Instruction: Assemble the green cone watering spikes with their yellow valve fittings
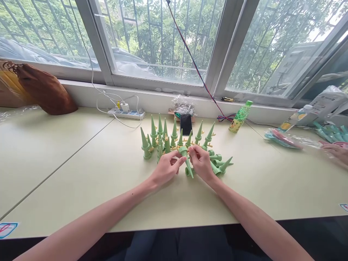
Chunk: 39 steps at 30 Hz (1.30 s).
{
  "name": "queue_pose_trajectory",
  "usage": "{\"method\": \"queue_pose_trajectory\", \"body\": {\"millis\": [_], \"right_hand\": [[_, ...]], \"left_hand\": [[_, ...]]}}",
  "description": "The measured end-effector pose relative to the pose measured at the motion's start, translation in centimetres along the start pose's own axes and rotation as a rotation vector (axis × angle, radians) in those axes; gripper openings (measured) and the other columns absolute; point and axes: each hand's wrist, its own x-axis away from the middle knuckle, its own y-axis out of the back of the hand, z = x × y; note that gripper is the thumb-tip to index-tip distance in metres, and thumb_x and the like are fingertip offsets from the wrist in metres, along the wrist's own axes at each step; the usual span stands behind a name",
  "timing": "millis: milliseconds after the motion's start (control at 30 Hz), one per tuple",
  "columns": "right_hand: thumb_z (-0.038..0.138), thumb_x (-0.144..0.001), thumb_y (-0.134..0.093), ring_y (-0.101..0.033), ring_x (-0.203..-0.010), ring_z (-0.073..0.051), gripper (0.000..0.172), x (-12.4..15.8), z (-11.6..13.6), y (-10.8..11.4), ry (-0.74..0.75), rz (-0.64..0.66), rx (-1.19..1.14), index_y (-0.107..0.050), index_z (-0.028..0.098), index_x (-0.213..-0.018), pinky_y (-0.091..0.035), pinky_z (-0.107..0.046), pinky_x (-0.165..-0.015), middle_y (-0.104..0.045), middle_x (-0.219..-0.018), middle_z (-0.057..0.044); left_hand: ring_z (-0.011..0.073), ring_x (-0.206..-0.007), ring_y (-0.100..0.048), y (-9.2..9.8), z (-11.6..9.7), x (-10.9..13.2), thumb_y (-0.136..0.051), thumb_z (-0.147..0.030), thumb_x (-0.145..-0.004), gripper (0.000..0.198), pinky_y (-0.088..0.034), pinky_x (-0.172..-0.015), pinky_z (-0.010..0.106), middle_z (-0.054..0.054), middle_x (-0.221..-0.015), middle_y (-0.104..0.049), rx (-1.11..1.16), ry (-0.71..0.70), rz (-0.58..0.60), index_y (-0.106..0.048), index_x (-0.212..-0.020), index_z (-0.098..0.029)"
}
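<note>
A green plastic watering spike is held in my left hand, its point angled down toward me. My thumb and fingers close around its collar. Beside the collar, my right hand is closed in a pinch; whatever lies between those fingertips is hidden. Behind my hands, several green spikes stand upright with small yellow valve pieces sticking out of their sides. Near my right hand, more green spikes and collars lie loose on the table.
A black phone lies behind the spikes. On the table are a power strip with white cables, a green bottle and a brown bag. At the right edge, another person's hand is near bagged items.
</note>
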Motion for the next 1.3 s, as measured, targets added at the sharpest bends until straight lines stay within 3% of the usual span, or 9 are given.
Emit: {"method": "queue_pose_trajectory", "body": {"millis": [133,400,533,667,867,967,1133,1300], "right_hand": [[0.052,-0.095,-0.046,-0.03,-0.048,-0.01,0.04,0.0,0.2,0.0,-0.024,0.008,-0.017,-0.044,0.021,-0.071,-0.027,-0.026,-0.045,-0.034,-0.055,0.006],[0.05,-0.096,-0.047,-0.032,-0.049,-0.01,0.044,0.1,0.3,-0.1,-0.036,0.006,-0.031,-0.036,0.022,-0.064,-0.028,-0.025,-0.046,-0.033,-0.056,0.005],[0.05,-0.096,-0.046,-0.032,-0.049,-0.01,0.043,0.1,0.1,-0.1,-0.042,0.028,-0.025,-0.038,0.021,-0.065,-0.028,-0.025,-0.046,-0.034,-0.055,0.005],[0.051,-0.096,-0.045,-0.032,-0.049,-0.01,0.042,0.2,0.1,-0.3,-0.048,0.025,-0.023,-0.039,0.021,-0.067,-0.027,-0.026,-0.046,-0.032,-0.056,0.005],[0.049,-0.096,-0.046,-0.032,-0.051,-0.01,0.04,0.2,0.5,-0.4,-0.02,-0.06,0.04,-0.04,0.021,-0.068,-0.027,-0.025,-0.047,-0.035,-0.058,0.004],[0.047,-0.097,-0.046,-0.032,-0.052,-0.01,0.038,0.0,0.5,0.0,-0.002,-0.111,0.088,-0.043,0.021,-0.069,-0.027,-0.025,-0.048,-0.036,-0.057,0.005],[0.042,-0.098,-0.045,-0.032,-0.053,-0.01,0.035,0.0,0.5,0.3,0.072,-0.068,0.153,-0.047,0.02,-0.071,-0.029,-0.025,-0.051,-0.038,-0.059,0.004],[0.035,-0.098,-0.046,-0.033,-0.054,-0.01,0.033,0.1,0.7,0.0,0.139,0.022,0.178,-0.046,0.019,-0.07,-0.03,-0.025,-0.052,-0.04,-0.06,0.004]], "left_hand": [[0.0099,-0.045,-0.048,0.0,0.0,-0.1,-0.058,-0.047,-0.088,0.03,-0.042,-0.05,0.024,-0.004,-0.057,-0.05,-0.12,-0.085,-0.043,-0.054,-0.081,-0.018],[0.0079,-0.058,-0.047,-0.1,0.7,-0.2,-0.052,-0.031,-0.094,0.015,-0.044,-0.056,0.022,0.003,-0.09,-0.055,-0.269,-0.326,-0.089,-0.06,-0.095,-0.019],[0.0089,-0.063,-0.05,0.1,1.2,-0.3,-0.044,-0.028,-0.099,0.027,-0.047,-0.062,0.024,0.007,-0.105,-0.059,-0.325,-0.433,-0.084,-0.06,-0.119,-0.024],[0.0074,-0.062,-0.052,0.3,1.5,-0.3,-0.041,-0.027,-0.099,0.032,-0.049,-0.063,0.023,0.008,-0.113,-0.057,-0.378,-0.455,-0.116,-0.059,-0.126,-0.028],[0.0065,-0.058,-0.053,-0.4,0.3,0.0,-0.048,-0.031,-0.096,0.025,-0.048,-0.057,0.022,0.006,-0.11,-0.057,-0.288,-0.326,-0.184,-0.058,-0.117,-0.023],[0.0058,-0.047,-0.051,-0.5,-0.5,0.2,-0.046,-0.042,-0.096,0.028,-0.043,-0.048,0.021,0.004,-0.09,-0.062,-0.151,-0.165,-0.203,-0.059,-0.098,-0.017],[0.0083,-0.033,-0.044,-0.4,-0.4,0.0,-0.031,-0.063,-0.095,0.062,-0.036,-0.039,0.023,0.001,-0.051,-0.054,0.189,0.102,-0.004,-0.058,-0.07,-0.014],[0.0097,-0.038,-0.049,-0.3,0.0,-0.2,-0.041,-0.065,-0.091,0.059,-0.037,-0.038,0.024,0.004,-0.061,-0.06,0.374,0.191,0.131,-0.058,-0.07,-0.012]]}}
